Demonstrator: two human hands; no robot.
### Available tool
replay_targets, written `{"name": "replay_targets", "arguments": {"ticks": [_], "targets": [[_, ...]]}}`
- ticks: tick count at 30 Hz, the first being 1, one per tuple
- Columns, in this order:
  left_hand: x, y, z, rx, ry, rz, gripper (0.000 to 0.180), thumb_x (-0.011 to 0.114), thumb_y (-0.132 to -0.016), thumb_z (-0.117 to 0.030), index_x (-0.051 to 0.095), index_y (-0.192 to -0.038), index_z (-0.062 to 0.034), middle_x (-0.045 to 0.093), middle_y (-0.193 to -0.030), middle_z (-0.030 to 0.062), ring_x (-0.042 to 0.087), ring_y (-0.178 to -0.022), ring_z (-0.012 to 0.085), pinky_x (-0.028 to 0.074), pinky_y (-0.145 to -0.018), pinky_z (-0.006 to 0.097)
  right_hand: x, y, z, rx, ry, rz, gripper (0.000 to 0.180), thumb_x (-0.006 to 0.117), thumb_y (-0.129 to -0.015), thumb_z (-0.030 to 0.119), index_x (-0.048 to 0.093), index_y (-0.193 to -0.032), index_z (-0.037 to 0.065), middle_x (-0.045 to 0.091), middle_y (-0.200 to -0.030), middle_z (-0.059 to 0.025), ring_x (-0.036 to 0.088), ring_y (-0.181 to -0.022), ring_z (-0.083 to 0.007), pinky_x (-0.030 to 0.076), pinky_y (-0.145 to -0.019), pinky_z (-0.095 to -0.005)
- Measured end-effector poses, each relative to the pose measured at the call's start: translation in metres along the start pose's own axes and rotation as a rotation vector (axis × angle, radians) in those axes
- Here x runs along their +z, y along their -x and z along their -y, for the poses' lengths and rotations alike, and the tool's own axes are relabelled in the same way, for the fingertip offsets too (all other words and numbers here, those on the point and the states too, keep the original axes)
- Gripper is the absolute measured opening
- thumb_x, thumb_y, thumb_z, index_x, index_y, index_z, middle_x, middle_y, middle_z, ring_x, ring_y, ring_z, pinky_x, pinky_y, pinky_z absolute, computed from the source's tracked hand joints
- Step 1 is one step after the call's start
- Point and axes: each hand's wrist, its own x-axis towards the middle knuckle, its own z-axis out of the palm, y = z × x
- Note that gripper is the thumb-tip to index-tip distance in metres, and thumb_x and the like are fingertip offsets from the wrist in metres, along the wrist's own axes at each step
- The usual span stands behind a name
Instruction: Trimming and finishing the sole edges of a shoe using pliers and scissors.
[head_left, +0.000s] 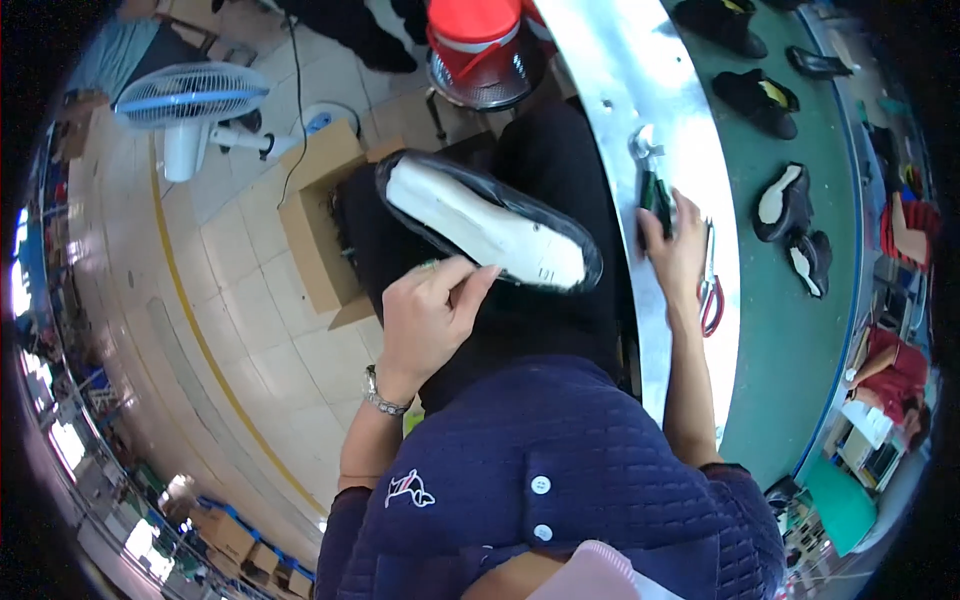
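My left hand (435, 315) pinches the near edge of a black shoe upper (590, 262) between thumb and fingers. The shoe is sole-side up over my lap. A white insole board (485, 225) fills its underside, with the black edge around it. At the metal bench my right hand (678, 250) has its thumb and fingers around the dark green handles of a pair of pliers (652, 185). The pliers lie on the bench, silvery head pointing away from me. Beside that hand rest red-handled scissors (711, 300).
Right of the metal bench top (660, 60), a green conveyor belt (770, 370) carries several black shoes (757, 100). An open cardboard box (325, 220) stands left of my legs. Farther off are a white fan (190, 110) and a red bucket (475, 22) on a stool. People sit beyond the belt.
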Motion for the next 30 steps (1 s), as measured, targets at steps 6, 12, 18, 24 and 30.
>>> {"name": "replay_targets", "arguments": {"ticks": [6, 12, 18, 24, 30], "targets": [[0.004, -0.115, -0.008, 0.375, -0.167, 0.007, 0.057, 0.076, -0.078, -0.032, 0.061, -0.126, -0.0061, 0.062, -0.119, 0.0133, 0.055, -0.114, 0.0319, 0.043, -0.099, 0.038, 0.029, -0.026, 0.006, 0.044, 0.147, 0.007, 0.054, 0.065, -0.088, 0.028, 0.051, -0.133, 0.002, 0.056, -0.118, -0.0234, 0.054, -0.106, -0.0399, 0.043, -0.092, -0.0462], [-0.014, -0.179, 0.008, 0.245, 0.013, 0.486, 0.043, 0.067, -0.089, -0.033, 0.065, -0.124, -0.0086, 0.070, -0.104, 0.0143, 0.065, -0.088, 0.0198, 0.049, -0.077, 0.030, 0.002, -0.027, -0.003, 0.220, -0.204, 0.190, 0.049, 0.058, -0.091, 0.020, 0.049, -0.135, 0.000, 0.061, -0.108, -0.0209, 0.058, -0.100, -0.0334, 0.044, -0.092, -0.0395], [0.014, -0.177, 0.020, 0.461, -0.236, -0.004, 0.028, 0.056, -0.096, -0.029, 0.065, -0.091, -0.0033, 0.067, -0.086, 0.0173, 0.063, -0.075, 0.0376, 0.049, -0.064, 0.044, -0.053, -0.034, 0.039, 0.508, -0.893, 0.498, 0.066, 0.064, -0.089, 0.012, 0.035, -0.147, 0.003, 0.066, -0.100, -0.0074, 0.061, -0.089, -0.0141, 0.046, -0.089, -0.0296], [0.000, -0.193, 0.020, 0.272, -0.218, -0.029, 0.034, 0.058, -0.095, -0.036, 0.064, -0.086, -0.0040, 0.064, -0.076, 0.0187, 0.063, -0.065, 0.0335, 0.045, -0.057, 0.042, -0.088, -0.073, 0.102, 0.240, -1.033, 0.876, 0.065, 0.058, -0.090, 0.004, 0.031, -0.149, 0.007, 0.065, -0.111, -0.0091, 0.060, -0.108, -0.0154, 0.043, -0.097, -0.0295], [-0.010, -0.134, -0.001, 0.227, 0.018, 0.179, 0.092, 0.080, -0.077, -0.035, 0.031, -0.143, 0.0082, 0.060, -0.119, 0.0250, 0.059, -0.113, 0.0330, 0.044, -0.098, 0.038, -0.091, -0.126, 0.149, 0.061, -0.545, 1.242, 0.063, 0.052, -0.093, 0.001, 0.028, -0.150, 0.006, 0.063, -0.112, -0.0118, 0.059, -0.103, -0.0158, 0.045, -0.094, -0.0287]]}}
